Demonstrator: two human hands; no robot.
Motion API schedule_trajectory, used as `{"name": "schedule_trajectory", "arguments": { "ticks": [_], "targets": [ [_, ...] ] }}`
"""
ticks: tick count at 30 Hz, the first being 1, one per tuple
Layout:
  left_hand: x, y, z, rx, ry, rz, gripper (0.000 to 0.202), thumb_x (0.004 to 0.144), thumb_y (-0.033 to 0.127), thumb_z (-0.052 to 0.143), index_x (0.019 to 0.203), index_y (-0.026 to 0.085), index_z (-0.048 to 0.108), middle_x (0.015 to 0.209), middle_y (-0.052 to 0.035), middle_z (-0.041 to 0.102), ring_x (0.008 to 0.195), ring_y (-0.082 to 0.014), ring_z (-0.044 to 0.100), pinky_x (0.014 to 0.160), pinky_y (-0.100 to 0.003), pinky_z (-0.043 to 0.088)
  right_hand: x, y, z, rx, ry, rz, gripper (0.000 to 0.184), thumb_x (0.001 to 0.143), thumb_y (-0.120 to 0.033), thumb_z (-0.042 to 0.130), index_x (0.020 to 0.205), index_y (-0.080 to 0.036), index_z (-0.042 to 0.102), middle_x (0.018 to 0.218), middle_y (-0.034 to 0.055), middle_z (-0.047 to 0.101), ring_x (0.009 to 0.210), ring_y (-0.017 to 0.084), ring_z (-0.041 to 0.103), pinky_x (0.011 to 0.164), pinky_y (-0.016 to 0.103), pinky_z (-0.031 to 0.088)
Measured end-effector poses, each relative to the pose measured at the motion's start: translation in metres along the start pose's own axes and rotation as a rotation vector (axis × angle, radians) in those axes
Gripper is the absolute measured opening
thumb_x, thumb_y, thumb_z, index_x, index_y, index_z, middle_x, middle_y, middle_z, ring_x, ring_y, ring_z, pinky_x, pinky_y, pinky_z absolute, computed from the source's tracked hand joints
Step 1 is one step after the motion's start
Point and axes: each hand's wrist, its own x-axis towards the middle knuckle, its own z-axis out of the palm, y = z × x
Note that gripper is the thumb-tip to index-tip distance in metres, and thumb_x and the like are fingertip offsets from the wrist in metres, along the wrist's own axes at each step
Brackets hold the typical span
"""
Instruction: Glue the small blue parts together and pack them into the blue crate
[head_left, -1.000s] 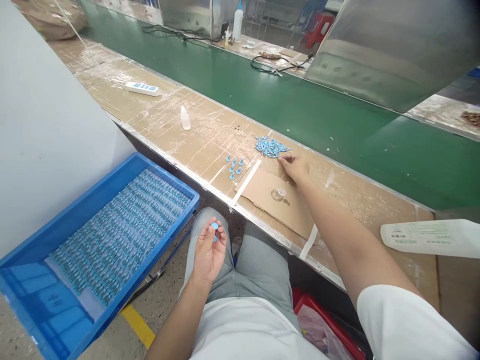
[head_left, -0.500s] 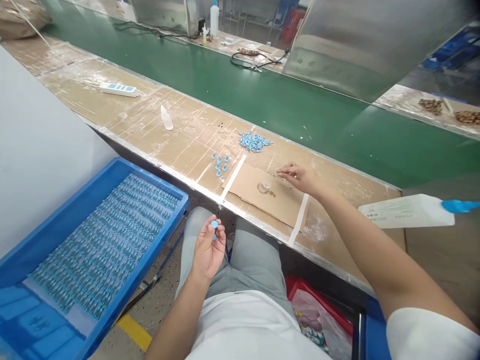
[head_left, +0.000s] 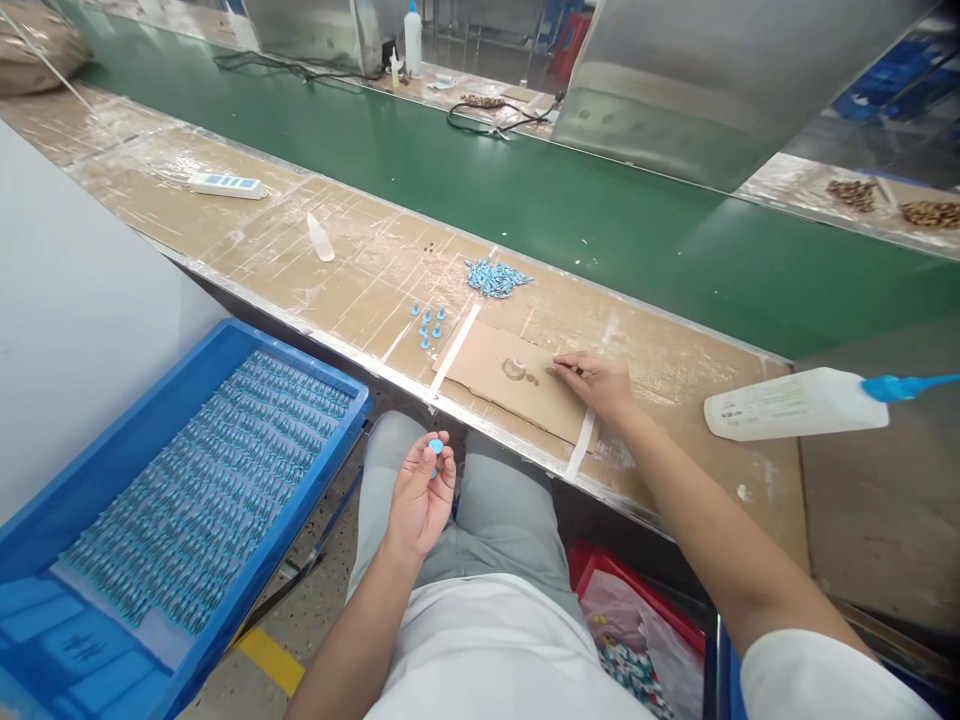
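Note:
My left hand (head_left: pixel 424 490), raised over my lap, is closed around a small blue round-topped piece (head_left: pixel 436 446); a second bit of blue shows lower between the fingers. Over the right part of a flat cardboard piece (head_left: pixel 487 385), my right hand (head_left: pixel 596 382) has thumb and fingertips pinched together. What it pinches, if anything, is too small to make out. On the cardboard, left of those fingertips, is a small clear blob (head_left: pixel 515 367) with wet spots beside it. Several blue pieces with flat round bases (head_left: pixel 426 325) stand on the bench farther left, near a pile of small blue parts (head_left: pixel 496 278).
A blue tray (head_left: pixel 300 365) with rows of blue parts stands at my left. On the bench lie a large white bottle (head_left: pixel 795 404), a small dropper bottle (head_left: pixel 320 238) and a white power strip (head_left: pixel 227 186). Behind runs a green belt (head_left: pixel 420 165); a red bin (head_left: pixel 652 590) sits below.
My right hand has moved slightly down and nearer to me, its fingertips closer to the cardboard. My left hand keeps its hold on the blue piece. The whole view has shifted a little.

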Motion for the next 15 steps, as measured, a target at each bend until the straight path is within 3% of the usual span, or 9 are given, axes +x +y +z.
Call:
{"name": "schedule_trajectory", "arguments": {
  "ticks": [5, 10, 15],
  "targets": [
    [-0.001, -0.001, 0.002, -0.003, -0.003, -0.006, 0.014, 0.081, 0.008, 0.068, 0.092, 0.015, 0.069, 0.094, -0.0054, 0.07, 0.079, -0.0086, 0.067, 0.074, -0.017, 0.057, -0.006, -0.001, 0.008, 0.019, 0.085, 0.055, 0.025, 0.084, -0.041, 0.064, 0.095, -0.021, 0.075, 0.092, 0.006, 0.075, 0.075, 0.02, 0.068, 0.075, 0.035, 0.055],
    [0.0, -0.004, 0.003, 0.016, -0.017, 0.001, 0.015, 0.082, 0.007, 0.066, 0.094, 0.014, 0.07, 0.097, -0.007, 0.07, 0.082, -0.0088, 0.068, 0.078, -0.017, 0.057, -0.003, -0.022, 0.022, 0.228, 0.314, 0.181, 0.032, 0.078, -0.043, 0.071, 0.097, -0.017, 0.074, 0.091, 0.0075, 0.075, 0.073, 0.02, 0.069, 0.071, 0.035, 0.057],
    [-0.002, -0.005, 0.004, 0.039, 0.001, 0.009, 0.018, 0.082, 0.005, 0.064, 0.097, 0.013, 0.07, 0.098, -0.0079, 0.071, 0.083, -0.0089, 0.068, 0.079, -0.017, 0.057, 0.004, -0.043, 0.037, 0.3, 0.42, 0.062, 0.023, 0.079, -0.037, 0.072, 0.094, -0.02, 0.075, 0.09, 0.0052, 0.075, 0.076, 0.019, 0.069, 0.075, 0.034, 0.058]
  ]
}}
